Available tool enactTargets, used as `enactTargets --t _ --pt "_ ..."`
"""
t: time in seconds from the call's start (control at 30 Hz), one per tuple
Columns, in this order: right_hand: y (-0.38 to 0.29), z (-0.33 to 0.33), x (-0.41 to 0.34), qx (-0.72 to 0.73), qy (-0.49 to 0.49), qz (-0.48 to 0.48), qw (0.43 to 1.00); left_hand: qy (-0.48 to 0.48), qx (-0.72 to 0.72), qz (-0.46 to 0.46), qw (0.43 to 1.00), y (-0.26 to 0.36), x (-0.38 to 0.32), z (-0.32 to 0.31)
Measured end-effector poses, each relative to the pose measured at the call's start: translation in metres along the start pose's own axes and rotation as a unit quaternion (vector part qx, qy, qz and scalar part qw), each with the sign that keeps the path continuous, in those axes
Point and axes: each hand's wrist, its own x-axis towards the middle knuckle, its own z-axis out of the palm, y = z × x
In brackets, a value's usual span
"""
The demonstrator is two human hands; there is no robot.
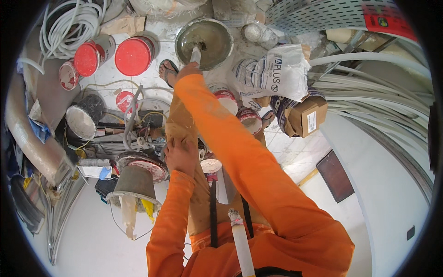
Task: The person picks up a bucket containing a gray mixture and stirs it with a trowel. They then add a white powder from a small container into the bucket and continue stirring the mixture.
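Observation:
My right hand [188, 71] reaches forward, shut on a pale, flat-looking tool [196, 55]. The tool's far end dips into a wide round tub [180, 59] of murky grey-brown liquid [218, 43]. A darker clump surrounds the tip, so the tool's exact kind is hidden. On the knee of my tan trousers [180, 121], my left hand [181, 155] rests with fingers apart and holds nothing. Just right of the tub stands a torn white paper sack [273, 72] bearing print. A lit cigarette [241, 242] juts up close under the camera.
Red-lidded buckets [134, 56] stand left of the tub. Nearer me on the left are a black bucket [83, 117], hoses and a grey bucket [136, 181]. Coiled white cable [74, 29], perforated metal tray [311, 15], long conduits [380, 91] and a cardboard box [308, 116] crowd the sides.

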Motion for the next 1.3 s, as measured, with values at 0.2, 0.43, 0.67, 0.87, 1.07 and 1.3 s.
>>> enactTargets --t 0.2,0.43,0.67,0.87,1.07,1.3 --pt "0.107 -0.108 0.018 -0.174 -0.157 -0.257 0.938 0.003 0.026 -0.017 1.000 -0.002 -0.007 0.010" --pt "0.163 -0.135 0.022 -0.171 -0.095 -0.256 0.947 -0.007 0.029 -0.020 0.999 0.014 -0.008 0.000" --pt "0.153 -0.132 0.027 -0.194 -0.028 -0.371 0.908 -0.036 0.000 -0.018 0.999 0.013 -0.002 -0.003" --pt "0.123 -0.114 0.019 -0.198 -0.047 -0.334 0.921 0.000 -0.001 -0.014 1.000 0.009 0.003 -0.003" --pt "0.129 -0.096 0.015 -0.121 -0.047 -0.283 0.950 0.014 -0.029 -0.018 0.999 0.011 0.009 -0.014" --pt "0.100 -0.087 0.021 -0.147 -0.073 -0.273 0.948 0.000 -0.032 -0.033 0.999 0.004 0.010 -0.012"
